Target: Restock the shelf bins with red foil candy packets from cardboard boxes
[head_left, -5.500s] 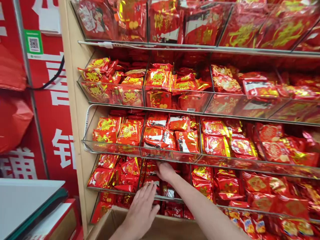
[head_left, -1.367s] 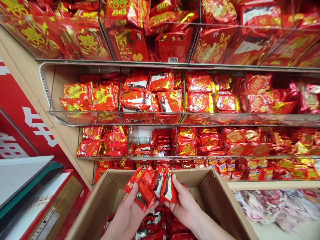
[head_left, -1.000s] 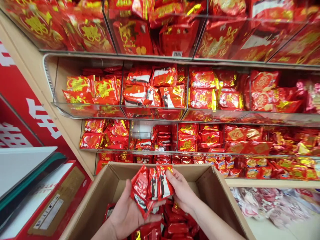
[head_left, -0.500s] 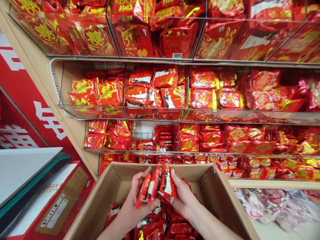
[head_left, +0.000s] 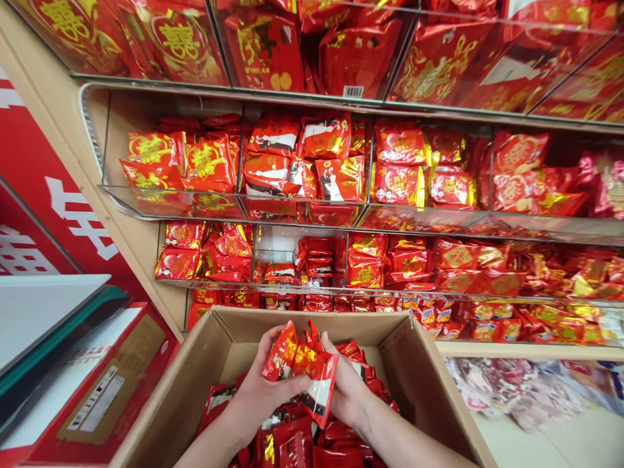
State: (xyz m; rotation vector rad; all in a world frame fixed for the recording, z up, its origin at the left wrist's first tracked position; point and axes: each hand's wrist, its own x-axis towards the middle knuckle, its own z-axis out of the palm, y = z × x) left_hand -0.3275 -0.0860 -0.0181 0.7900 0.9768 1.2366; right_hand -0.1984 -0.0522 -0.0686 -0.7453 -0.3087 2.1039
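Note:
Several small red candy packets (head_left: 312, 374) with gold and white print are held between my two hands, above an open cardboard box (head_left: 170, 390). My left hand (head_left: 268, 380) is closed round the packets on the left, its thumb pressed across their front. Behind the right-hand packet, my right hand (head_left: 344, 383) grips from the side, most of its fingers hidden. Loose packets of the same red kind (head_left: 292, 442) fill the lower part of the box under my hands.
Beyond the box rise shelves with clear dividers (head_left: 302, 214), stocked with red packets (head_left: 341, 177). At left stand a stack of boxes or folders (head_left: 53, 325) and a red carton (head_left: 121, 383). Clear plastic bags (head_left: 526, 390) lie at lower right.
The packets in my hands have turned, showing gold faces and a white-and-black panel now. My left thumb has shifted across them. The view has tilted slightly, so the shelves sit higher.

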